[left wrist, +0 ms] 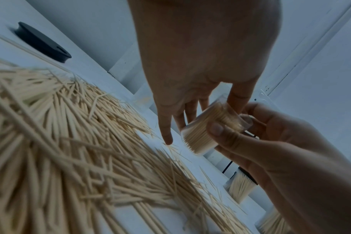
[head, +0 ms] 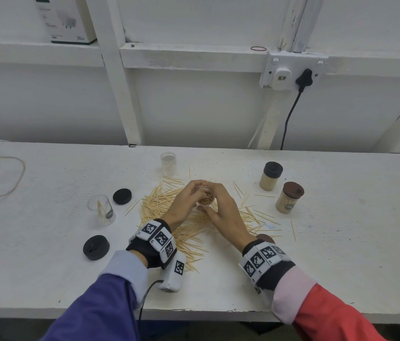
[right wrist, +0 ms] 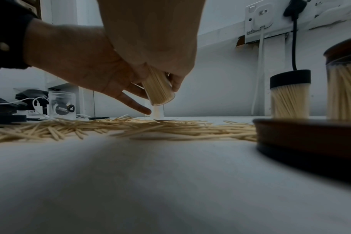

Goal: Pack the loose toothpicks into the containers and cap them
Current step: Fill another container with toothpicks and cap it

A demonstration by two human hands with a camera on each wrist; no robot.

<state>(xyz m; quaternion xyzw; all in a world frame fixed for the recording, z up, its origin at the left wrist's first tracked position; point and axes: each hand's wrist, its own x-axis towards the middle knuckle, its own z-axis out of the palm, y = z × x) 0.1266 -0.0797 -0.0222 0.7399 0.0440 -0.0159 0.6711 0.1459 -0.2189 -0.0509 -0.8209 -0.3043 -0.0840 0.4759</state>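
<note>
Your left hand [head: 183, 202] and right hand [head: 221, 208] both hold one clear plastic cylinder container packed w/ toothpicks [head: 206, 200], tilted and lifted just above the desk [head: 341, 254]. Right thumb and fingers [left wrist: 215, 129] curl round its wall; left fingers wrap the other side, pinky pointing down to the loose wooden toothpick pile [head: 159, 205] spread under and around both hands.

Readable text: only "30" on the white cardboard box [head: 65, 18] up on the ledge; the other container labels are too blurred to read.

An empty clear container [head: 168, 163] stands behind the pile, and a clear cup w/ a few picks [head: 101, 209] stands to its left. Two flat round black caps [head: 122, 196] lie on the left, one nearer you. On the right stand a full black-capped container [head: 270, 175] and a full brown-capped container [head: 290, 197].

The right wrist view alone shows the brown round cap [right wrist: 310, 134] lying flat by your right wrist, touching the pile's edge; in the head view it's mostly hidden.
</note>
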